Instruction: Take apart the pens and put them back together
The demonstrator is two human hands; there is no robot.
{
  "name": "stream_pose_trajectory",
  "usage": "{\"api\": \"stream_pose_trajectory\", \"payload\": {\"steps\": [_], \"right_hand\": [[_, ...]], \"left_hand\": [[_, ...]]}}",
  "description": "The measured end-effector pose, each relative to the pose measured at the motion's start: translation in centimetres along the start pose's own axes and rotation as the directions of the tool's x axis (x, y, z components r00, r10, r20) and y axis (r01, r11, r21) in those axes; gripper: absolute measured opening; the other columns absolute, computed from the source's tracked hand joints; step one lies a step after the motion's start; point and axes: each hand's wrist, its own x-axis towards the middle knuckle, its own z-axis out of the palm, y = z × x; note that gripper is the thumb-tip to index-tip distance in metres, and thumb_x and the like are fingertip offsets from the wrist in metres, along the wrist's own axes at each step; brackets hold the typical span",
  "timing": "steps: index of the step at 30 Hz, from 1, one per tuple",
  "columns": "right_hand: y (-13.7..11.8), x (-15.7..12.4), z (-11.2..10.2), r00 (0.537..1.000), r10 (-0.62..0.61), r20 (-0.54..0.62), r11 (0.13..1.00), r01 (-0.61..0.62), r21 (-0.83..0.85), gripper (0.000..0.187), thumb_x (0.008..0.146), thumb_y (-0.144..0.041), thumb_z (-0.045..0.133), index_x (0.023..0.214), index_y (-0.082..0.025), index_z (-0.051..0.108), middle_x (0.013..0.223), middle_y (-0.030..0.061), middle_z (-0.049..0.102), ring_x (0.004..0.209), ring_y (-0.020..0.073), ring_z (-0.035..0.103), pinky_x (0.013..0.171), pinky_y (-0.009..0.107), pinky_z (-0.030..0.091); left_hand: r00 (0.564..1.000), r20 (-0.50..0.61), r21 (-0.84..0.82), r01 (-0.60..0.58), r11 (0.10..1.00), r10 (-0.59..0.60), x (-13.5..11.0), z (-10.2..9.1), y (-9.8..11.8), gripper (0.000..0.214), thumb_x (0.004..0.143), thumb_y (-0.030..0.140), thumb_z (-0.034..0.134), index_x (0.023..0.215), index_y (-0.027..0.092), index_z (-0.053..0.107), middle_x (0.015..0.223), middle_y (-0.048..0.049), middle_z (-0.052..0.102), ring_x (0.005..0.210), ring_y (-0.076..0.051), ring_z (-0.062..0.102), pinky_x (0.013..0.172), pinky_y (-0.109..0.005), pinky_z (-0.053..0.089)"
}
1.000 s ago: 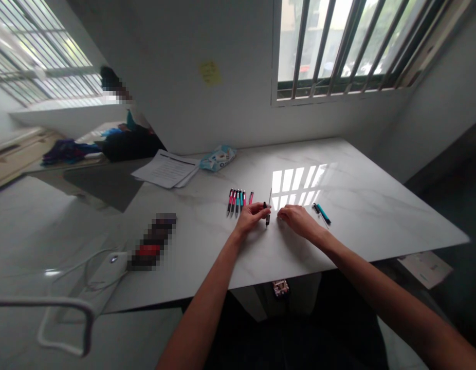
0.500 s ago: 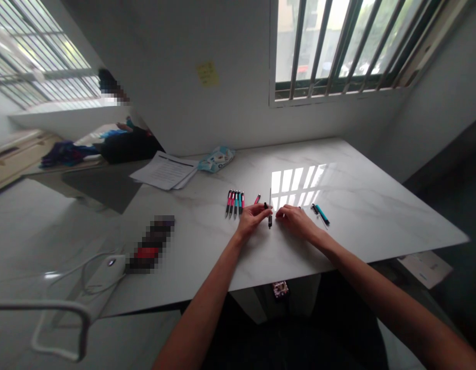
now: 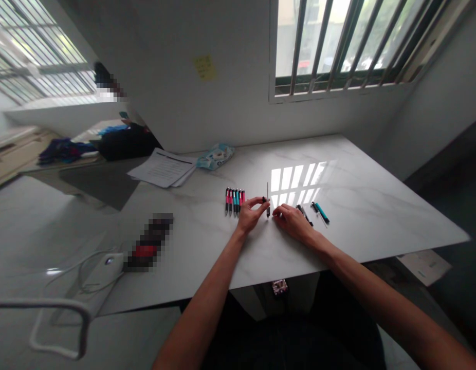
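Observation:
My left hand (image 3: 249, 217) is closed in a pinch around the dark lower part of a pen (image 3: 268, 212). A thin refill rises upright from that part. Close by on the right, my right hand (image 3: 292, 220) rests low over the table with its fingers curled and their tips near the pen; whether they hold anything is hidden. Several pens (image 3: 234, 201) with pink or teal barrels and black grips lie in a row left of my left hand, which partly covers the row. Dark pen parts (image 3: 305, 215) and a teal pen barrel (image 3: 322, 212) lie beyond my right wrist.
The marbled white table (image 3: 369, 205) bears papers (image 3: 163, 167) and a blue-white packet (image 3: 216, 156) near the wall. At left are a blurred dark red item (image 3: 149, 244) and a white box with a cable (image 3: 103, 270). A barred window is above.
My left hand has risen slightly with the pen part and now covers the pink pen seen right of the row. My right hand has shifted left, exposing the dark pen parts beside it.

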Motion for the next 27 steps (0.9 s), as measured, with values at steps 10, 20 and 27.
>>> {"api": "stream_pose_trajectory", "payload": {"steps": [10,20,27], "right_hand": [[0.3,1.1,-1.6,0.957,0.190,-0.218,0.919,-0.096,0.382,0.020,0.094,-0.034,0.063,0.104,-0.020,0.073,0.094,0.0044,0.076,0.075,0.0165,0.068,0.076,0.030,0.055],[2.4,5.0,-2.5,0.882,0.446,-0.155,0.474,-0.085,0.876,0.039,0.074,-0.044,0.083,0.105,-0.022,0.072,0.089,0.0006,0.072,0.077,0.0144,0.068,0.077,0.029,0.055],[2.0,3.9,-1.9,0.874,0.476,-0.101,0.389,-0.106,0.915,0.042,0.070,-0.044,0.088,0.103,-0.024,0.071,0.095,0.0022,0.073,0.081,0.0168,0.071,0.078,0.031,0.056]], "left_hand": [[0.923,0.338,-0.093,0.225,0.970,-0.182,-1.8,-0.4,1.9,0.044,0.077,0.050,0.084,0.100,0.012,0.081,0.090,-0.0117,0.080,0.081,-0.022,0.074,0.078,-0.032,0.057],[0.848,0.448,-0.014,0.323,0.946,-0.283,-1.8,-1.2,2.5,0.047,0.076,0.050,0.084,0.100,0.010,0.080,0.088,-0.0123,0.080,0.078,-0.020,0.073,0.075,-0.029,0.056],[0.846,0.452,0.015,0.311,0.950,-0.284,-1.8,-1.2,2.9,0.042,0.079,0.046,0.082,0.101,0.010,0.080,0.089,-0.0117,0.080,0.081,-0.019,0.073,0.077,-0.028,0.055]]}}
